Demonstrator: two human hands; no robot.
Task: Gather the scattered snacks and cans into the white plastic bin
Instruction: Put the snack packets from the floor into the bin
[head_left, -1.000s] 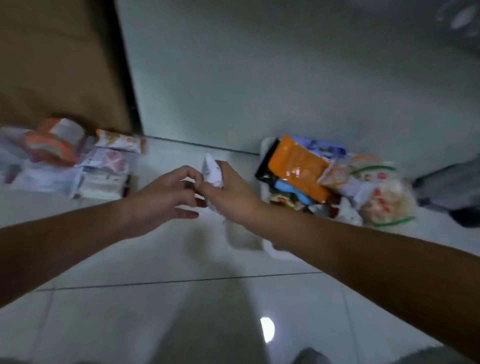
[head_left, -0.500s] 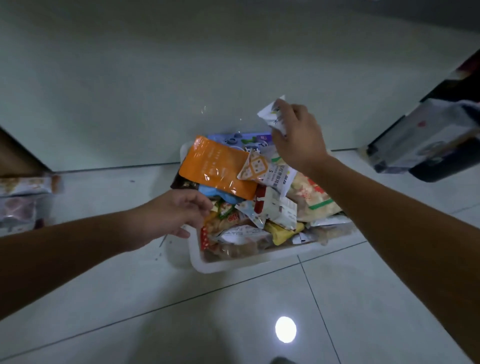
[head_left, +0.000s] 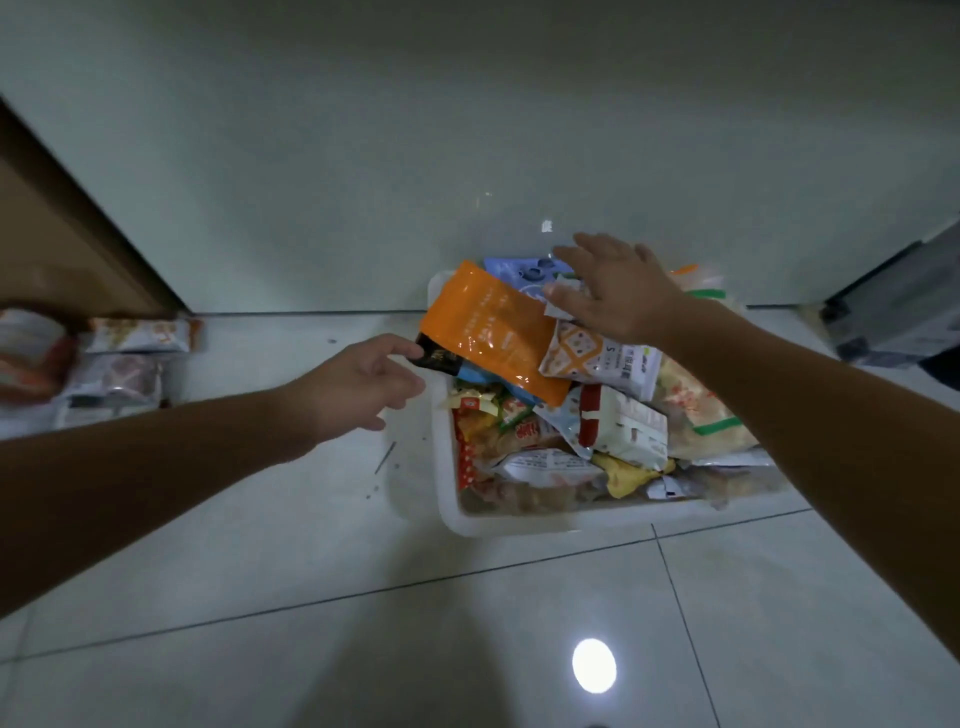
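The white plastic bin (head_left: 519, 522) stands on the tiled floor by the wall, heaped with snack packets. An orange pouch (head_left: 493, 332) lies on top at its left side. My right hand (head_left: 621, 291) hovers flat over the back of the heap, fingers spread, holding nothing; a small white packet (head_left: 563, 296) lies just under its thumb. My left hand (head_left: 363, 384) hangs beside the bin's left rim with loosely curled, empty fingers, close to a black packet (head_left: 439, 358). Several more snack packets (head_left: 135, 358) lie scattered on the floor at the far left.
A brown door or cabinet (head_left: 62, 244) stands at the left behind the scattered packets. A grey box-like object (head_left: 898, 306) sits at the right edge near the wall. Bare floor tiles with a ceiling light's reflection (head_left: 594, 665) lie in front of the bin.
My right hand carried the small white packet from the middle to the bin, let it go and spread open. The view swung right onto the bin. My left hand stayed near the bin's left rim.
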